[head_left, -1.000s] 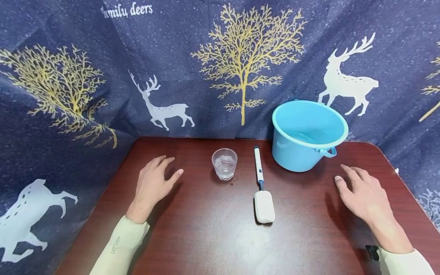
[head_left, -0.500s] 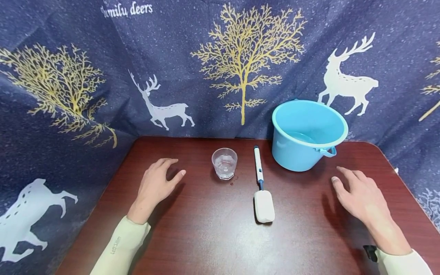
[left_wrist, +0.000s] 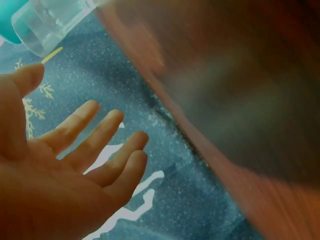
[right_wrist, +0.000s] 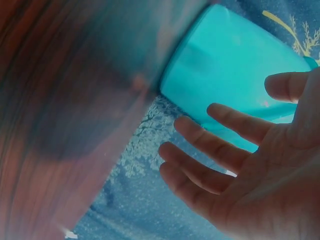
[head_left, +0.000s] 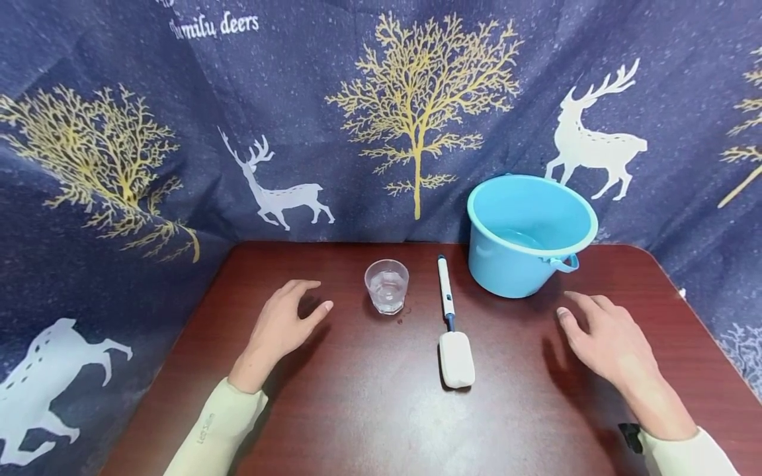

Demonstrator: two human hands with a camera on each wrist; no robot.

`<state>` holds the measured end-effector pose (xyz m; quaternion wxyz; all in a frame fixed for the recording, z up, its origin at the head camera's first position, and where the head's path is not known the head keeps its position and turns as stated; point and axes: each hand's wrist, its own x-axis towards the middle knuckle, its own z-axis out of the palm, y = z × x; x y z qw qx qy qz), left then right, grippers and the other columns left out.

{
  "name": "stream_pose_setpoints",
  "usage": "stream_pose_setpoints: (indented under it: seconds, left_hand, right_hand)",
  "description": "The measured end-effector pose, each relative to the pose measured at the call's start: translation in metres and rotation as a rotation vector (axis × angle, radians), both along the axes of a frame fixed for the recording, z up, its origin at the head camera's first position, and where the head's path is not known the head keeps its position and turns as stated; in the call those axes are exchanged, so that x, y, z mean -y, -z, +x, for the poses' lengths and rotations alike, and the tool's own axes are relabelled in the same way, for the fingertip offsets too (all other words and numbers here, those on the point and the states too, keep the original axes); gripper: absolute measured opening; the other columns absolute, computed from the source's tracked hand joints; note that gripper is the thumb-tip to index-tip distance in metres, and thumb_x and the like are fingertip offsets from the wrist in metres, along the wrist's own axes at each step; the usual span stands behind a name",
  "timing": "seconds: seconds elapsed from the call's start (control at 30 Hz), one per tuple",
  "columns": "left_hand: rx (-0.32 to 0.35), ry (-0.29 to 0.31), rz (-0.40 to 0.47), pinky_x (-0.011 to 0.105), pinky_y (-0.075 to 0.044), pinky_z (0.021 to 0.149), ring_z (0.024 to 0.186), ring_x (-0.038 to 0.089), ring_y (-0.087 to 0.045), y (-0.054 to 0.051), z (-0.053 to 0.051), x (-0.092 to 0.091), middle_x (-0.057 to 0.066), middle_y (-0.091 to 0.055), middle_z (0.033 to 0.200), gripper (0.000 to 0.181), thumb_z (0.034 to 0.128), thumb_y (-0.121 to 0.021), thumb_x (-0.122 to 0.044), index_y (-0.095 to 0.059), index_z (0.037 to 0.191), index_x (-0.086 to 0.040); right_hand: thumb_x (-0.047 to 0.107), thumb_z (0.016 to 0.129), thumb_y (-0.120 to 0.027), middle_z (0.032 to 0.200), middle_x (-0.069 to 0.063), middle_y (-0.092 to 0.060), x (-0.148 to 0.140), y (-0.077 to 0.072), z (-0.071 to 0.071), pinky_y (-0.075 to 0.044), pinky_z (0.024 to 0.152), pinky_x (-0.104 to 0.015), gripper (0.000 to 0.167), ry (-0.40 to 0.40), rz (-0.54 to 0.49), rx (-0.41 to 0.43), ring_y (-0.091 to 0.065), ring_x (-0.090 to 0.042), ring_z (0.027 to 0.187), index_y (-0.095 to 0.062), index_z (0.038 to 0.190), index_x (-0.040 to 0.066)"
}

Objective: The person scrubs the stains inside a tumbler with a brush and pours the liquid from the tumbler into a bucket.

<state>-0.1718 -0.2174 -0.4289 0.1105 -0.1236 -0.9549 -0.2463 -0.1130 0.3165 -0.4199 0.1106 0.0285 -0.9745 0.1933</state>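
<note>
A clear glass point(head_left: 387, 287) with water in it stands on the table, right of my left hand point(head_left: 282, 324) and apart from it. Between the two hands lies a brush point(head_left: 448, 291) with a white handle, a blue neck and a white block-shaped head point(head_left: 457, 360) toward me. My right hand point(head_left: 610, 337) hovers in front of a light blue bucket point(head_left: 506, 268), which has some water at its bottom. Both hands hold nothing, their fingers loosely bent. In the left wrist view the glass point(left_wrist: 47, 25) shows beyond the thumb; the bucket point(right_wrist: 225, 65) fills much of the right wrist view.
The dark red-brown table point(head_left: 357, 423) ends at the back against a navy cloth point(head_left: 369, 192) printed with deer and trees. A few drops of water lie beside the glass. The bucket's handle point(head_left: 564, 263) hangs at its front right.
Both hands have moved inward over the table, the left toward the glass, the right leftward toward the brush. The head view has shifted slightly. The glass, brush and bucket stay in place.
</note>
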Motion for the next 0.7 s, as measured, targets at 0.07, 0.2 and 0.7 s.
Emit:
stream_pose_setpoints:
  seconds: [0.07, 0.2, 0.7]
  left_hand:
    - [0.002, 0.002, 0.017, 0.053, -0.047, 0.111, 0.133, 0.033, -0.059, 0.0, 0.0, -0.003, 0.011, -0.065, 0.14, 0.06, 0.0974, -0.074, -0.048, -0.064, 0.142, -0.01]
    - [0.014, 0.002, 0.043, 0.051, -0.049, 0.108, 0.13, 0.03, -0.061, 0.0, -0.001, -0.011, 0.008, -0.065, 0.139, 0.065, 0.0951, -0.076, -0.052, -0.063, 0.143, -0.011]
    - [0.073, 0.059, 0.11, 0.05, -0.049, 0.108, 0.13, 0.032, -0.061, -0.001, -0.009, -0.034, 0.007, -0.063, 0.14, 0.073, 0.0923, -0.077, -0.056, -0.058, 0.146, -0.01]
  right_hand:
    - [0.033, 0.108, -0.055, 0.132, -0.034, -0.06, 0.005, 0.001, -0.001, -0.04, 0.095, -0.073, 0.047, -0.007, -0.005, 0.004, -0.053, -0.061, 0.117, -0.06, 0.139, -0.003]
    - [0.032, 0.108, -0.056, 0.132, -0.034, -0.06, 0.015, 0.001, -0.004, -0.041, 0.096, -0.072, 0.047, -0.015, -0.016, 0.0, -0.054, -0.06, 0.118, -0.06, 0.137, -0.005]
    - [0.03, 0.106, -0.061, 0.116, -0.022, -0.07, 0.052, -0.016, -0.018, -0.051, 0.082, -0.063, 0.034, -0.083, -0.043, 0.046, -0.066, -0.044, 0.104, -0.066, 0.128, 0.004]
